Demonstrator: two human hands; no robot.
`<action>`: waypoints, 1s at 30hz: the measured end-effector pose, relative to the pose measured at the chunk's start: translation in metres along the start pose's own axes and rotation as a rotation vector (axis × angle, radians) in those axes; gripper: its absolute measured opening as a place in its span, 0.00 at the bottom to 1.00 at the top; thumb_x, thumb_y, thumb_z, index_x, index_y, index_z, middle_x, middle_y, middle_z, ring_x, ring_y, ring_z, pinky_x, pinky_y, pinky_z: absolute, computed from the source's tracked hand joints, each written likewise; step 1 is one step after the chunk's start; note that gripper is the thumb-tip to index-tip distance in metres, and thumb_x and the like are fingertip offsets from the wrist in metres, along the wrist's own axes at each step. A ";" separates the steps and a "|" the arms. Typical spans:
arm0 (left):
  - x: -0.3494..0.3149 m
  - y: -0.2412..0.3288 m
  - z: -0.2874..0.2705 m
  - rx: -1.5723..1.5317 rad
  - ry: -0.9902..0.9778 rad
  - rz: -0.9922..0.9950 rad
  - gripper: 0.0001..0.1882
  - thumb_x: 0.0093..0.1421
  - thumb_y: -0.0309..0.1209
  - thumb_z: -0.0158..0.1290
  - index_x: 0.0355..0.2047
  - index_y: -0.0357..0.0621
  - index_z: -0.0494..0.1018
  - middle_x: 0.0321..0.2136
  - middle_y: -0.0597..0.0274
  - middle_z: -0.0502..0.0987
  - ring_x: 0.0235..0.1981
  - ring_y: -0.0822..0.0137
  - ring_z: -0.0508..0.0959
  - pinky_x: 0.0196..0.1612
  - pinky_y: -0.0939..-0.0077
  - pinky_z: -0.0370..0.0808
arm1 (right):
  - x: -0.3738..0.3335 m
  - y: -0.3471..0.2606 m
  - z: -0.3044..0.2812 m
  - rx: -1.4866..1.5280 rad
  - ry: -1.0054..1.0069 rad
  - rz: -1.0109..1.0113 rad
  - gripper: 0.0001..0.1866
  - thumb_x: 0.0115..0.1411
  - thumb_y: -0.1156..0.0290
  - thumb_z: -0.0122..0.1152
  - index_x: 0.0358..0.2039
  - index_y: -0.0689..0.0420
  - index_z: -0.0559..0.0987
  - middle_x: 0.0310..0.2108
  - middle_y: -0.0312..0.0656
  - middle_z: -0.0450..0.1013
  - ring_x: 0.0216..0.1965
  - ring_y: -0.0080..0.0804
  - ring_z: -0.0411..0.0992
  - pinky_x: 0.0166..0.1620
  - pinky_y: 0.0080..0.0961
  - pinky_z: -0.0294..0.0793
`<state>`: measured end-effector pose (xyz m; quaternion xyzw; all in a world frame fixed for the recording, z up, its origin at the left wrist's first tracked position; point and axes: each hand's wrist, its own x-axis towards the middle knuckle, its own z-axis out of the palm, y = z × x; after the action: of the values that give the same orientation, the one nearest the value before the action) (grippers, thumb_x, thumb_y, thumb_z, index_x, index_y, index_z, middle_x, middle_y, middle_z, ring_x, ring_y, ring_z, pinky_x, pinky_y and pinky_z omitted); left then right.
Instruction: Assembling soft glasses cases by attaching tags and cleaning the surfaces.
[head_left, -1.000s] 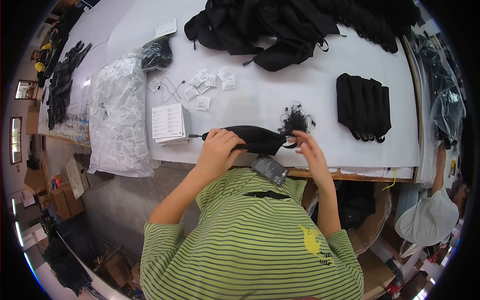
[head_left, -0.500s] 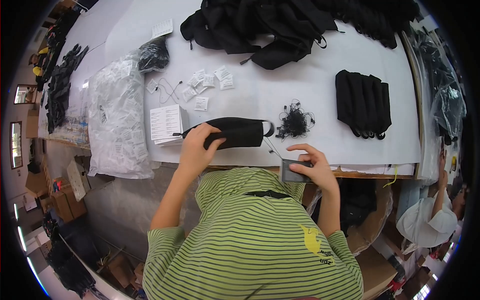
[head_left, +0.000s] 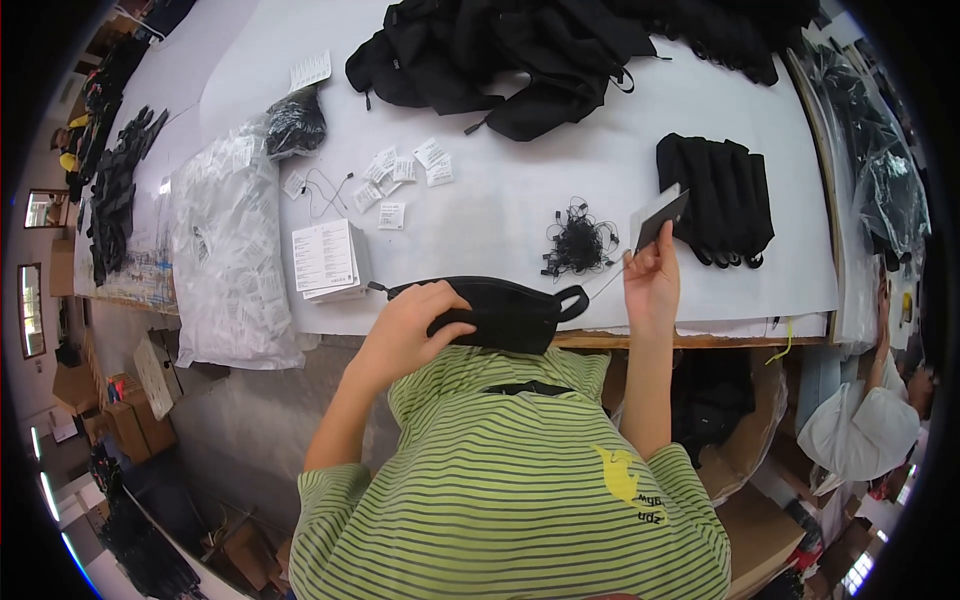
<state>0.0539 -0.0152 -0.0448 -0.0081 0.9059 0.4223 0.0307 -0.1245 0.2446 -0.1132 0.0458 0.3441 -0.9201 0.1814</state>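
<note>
A black zippered pouch [head_left: 505,313] with a loop at its right end is gripped in my left hand [head_left: 418,325], at the table's front edge. My right hand [head_left: 652,270], raised to the right, pinches a dark grey hang tag [head_left: 662,219] with a white card behind it. From the tag a thin string [head_left: 607,287] runs toward the pouch's loop; where it is fastened is too fine to make out. Between my hands, farther back, lies a tangle of black tag strings [head_left: 582,242]. Behind the tag is a row of black pouches [head_left: 715,200].
A stack of printed white cards [head_left: 330,258] stands left, beside a large clear bag of white sachets [head_left: 232,250]. Several loose sachets [head_left: 390,178] lie farther back. A heap of black pouches [head_left: 500,60] covers the far side. At far right another person's arm [head_left: 882,340] shows.
My right hand has lifted the tag up and to the right, drawing its string out straighter. The pouch in my left hand has come closer to my body and tilted.
</note>
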 end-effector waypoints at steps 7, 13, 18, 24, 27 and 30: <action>0.005 0.011 0.003 0.016 -0.040 0.071 0.10 0.50 0.31 0.61 0.31 0.42 0.73 0.28 0.62 0.73 0.33 0.59 0.73 0.38 0.70 0.69 | -0.010 0.038 0.054 -0.089 0.212 0.210 0.16 0.66 0.58 0.49 0.44 0.57 0.73 0.22 0.32 0.66 0.20 0.20 0.60 0.23 0.17 0.59; 0.007 0.014 0.004 0.009 -0.055 0.094 0.10 0.51 0.31 0.60 0.31 0.42 0.73 0.27 0.62 0.73 0.32 0.59 0.73 0.38 0.70 0.68 | -0.007 0.046 0.055 -0.274 0.219 0.152 0.18 0.66 0.57 0.51 0.23 0.55 0.69 0.12 0.28 0.54 0.12 0.15 0.48 0.17 0.17 0.48; 0.014 0.014 0.005 0.025 -0.061 0.145 0.10 0.50 0.31 0.60 0.31 0.42 0.72 0.31 0.60 0.72 0.36 0.58 0.72 0.40 0.67 0.68 | -0.010 0.031 0.060 -0.580 0.036 0.134 0.19 0.62 0.58 0.58 0.17 0.53 0.70 0.08 0.25 0.55 0.10 0.13 0.50 0.16 0.17 0.46; 0.024 0.021 0.011 0.087 0.104 0.253 0.11 0.47 0.30 0.62 0.31 0.41 0.73 0.37 0.62 0.73 0.44 0.60 0.71 0.47 0.65 0.68 | -0.033 -0.004 0.101 -1.843 -0.604 -0.010 0.16 0.53 0.54 0.62 0.28 0.56 0.83 0.13 0.43 0.70 0.17 0.42 0.69 0.25 0.30 0.68; 0.027 0.013 0.016 0.133 0.032 0.314 0.11 0.47 0.30 0.62 0.30 0.42 0.74 0.38 0.63 0.74 0.44 0.62 0.71 0.50 0.65 0.66 | -0.044 0.006 0.091 -1.861 -0.793 -0.130 0.18 0.53 0.52 0.62 0.27 0.56 0.82 0.15 0.44 0.72 0.20 0.44 0.72 0.26 0.32 0.70; 0.026 0.006 0.012 0.134 -0.143 0.257 0.11 0.49 0.31 0.61 0.31 0.42 0.74 0.37 0.64 0.75 0.43 0.62 0.72 0.52 0.66 0.64 | -0.043 -0.007 0.104 -1.733 -0.759 0.135 0.18 0.49 0.52 0.67 0.29 0.56 0.83 0.12 0.41 0.68 0.16 0.37 0.68 0.24 0.29 0.66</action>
<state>0.0283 -0.0023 -0.0495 0.1397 0.9212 0.3608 0.0414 -0.0832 0.1948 -0.0209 -0.3871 0.8221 -0.2854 0.3047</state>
